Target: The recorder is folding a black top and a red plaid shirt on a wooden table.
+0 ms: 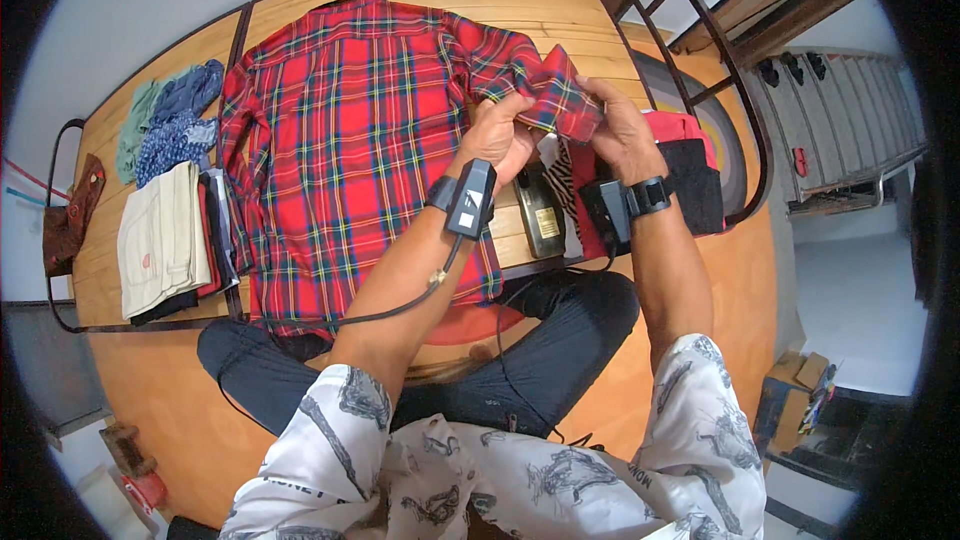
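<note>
A red plaid shirt (345, 130) lies spread out on the slatted wooden bed frame, its collar at the far edge and its hem toward me. Both my hands hold the end of its right-hand sleeve, lifted off the wood. My left hand (498, 135) pinches the sleeve's near edge, thumb on top. On the other side my right hand (622, 130) grips the cuff (575, 118) between thumb and fingers. The shirt's other sleeve (243, 125) hangs down along its left side. Below my hands a dark flat box-like device (541, 212) rests on the slats.
Folded cream trousers (163, 235) top a stack at the left, with crumpled blue and green cloths (170, 120) behind. A brown item (75, 215) hangs at the left rail. Folded red and black clothes (690, 180) lie right. A dark metal ladder (700, 40) rises there; cables run from my wrists.
</note>
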Tool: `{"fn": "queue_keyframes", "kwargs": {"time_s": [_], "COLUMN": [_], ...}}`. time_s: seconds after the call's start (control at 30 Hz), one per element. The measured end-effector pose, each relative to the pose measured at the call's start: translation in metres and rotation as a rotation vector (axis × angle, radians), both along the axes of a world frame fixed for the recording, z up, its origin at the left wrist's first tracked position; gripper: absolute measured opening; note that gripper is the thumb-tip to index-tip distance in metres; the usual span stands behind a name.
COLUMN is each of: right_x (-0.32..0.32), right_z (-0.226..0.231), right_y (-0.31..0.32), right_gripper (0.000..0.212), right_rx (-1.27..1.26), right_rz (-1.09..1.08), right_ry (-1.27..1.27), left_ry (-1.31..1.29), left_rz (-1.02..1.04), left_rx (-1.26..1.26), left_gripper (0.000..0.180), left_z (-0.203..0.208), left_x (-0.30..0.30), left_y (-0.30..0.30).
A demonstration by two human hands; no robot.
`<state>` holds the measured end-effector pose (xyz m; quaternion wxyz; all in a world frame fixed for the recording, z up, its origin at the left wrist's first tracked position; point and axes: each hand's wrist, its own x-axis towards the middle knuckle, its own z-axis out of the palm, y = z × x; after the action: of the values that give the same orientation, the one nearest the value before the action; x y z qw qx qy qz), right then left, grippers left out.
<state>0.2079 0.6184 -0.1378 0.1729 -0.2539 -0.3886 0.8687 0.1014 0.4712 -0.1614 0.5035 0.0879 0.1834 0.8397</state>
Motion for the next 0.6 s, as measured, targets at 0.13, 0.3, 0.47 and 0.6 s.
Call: {"fn": "queue_keyframes", "kwargs": {"time_s": [0.13, 0.3, 0.47, 0.6], "right_x": [0.004, 0.011, 0.007, 0.000], "right_z": [-0.008, 0.000, 0.017, 0.060], "right_y": [-0.003, -0.020, -0.036, -0.025], "right_gripper": [0.022, 0.022, 0.025, 0.020], "right_rx": [0.074, 0.012, 0.053, 0.179], "right_rz": [0.021, 0.079, -0.021, -0.095], "right_ry": [-0.013, -0.029, 0.024, -0.046], "left_ry": [0.064, -0.039, -0.020, 0.106], "left_rz": [-0.028, -0.096, -0.128, -0.100], "left_rx": [0.007, 0.014, -0.009, -0.155], "left_gripper": [0.023, 0.023, 0.021, 0.022], "left_z": [0.001, 0.001, -0.007, -0.019], "left_x": [-0.002, 0.000, -0.002, -0.001], "left_y": [-0.001, 0.010, 0.012, -0.014]}}
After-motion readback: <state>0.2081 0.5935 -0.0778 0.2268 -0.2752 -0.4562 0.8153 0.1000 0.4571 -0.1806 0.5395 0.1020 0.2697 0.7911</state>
